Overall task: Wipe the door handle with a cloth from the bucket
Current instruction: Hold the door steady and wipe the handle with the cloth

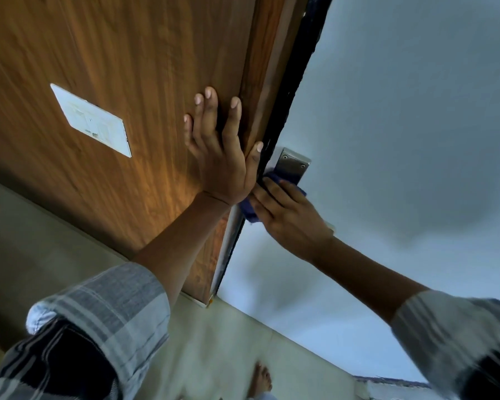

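The right hand (289,215) presses a crumpled dark-blue cloth (250,209) against the brushed-steel door handle plate (293,163), its fingers (272,194) curled down over the cloth and gripping it. The plate, with two screws at its top corners, is fixed to the pale blue-grey door face (401,116) just beside the door's dark edge. The handle's lever itself is hidden under the hand and cloth. The left hand (223,151) lies flat and open, holding nothing, braced on the wood-grain brown panel (122,53). To wipe well, steady pressure and full strokes around the whole grip seem wise, with the brace kept firm. The steel looks smooth and hard, the cloth soft and nappy. No bucket is in view.
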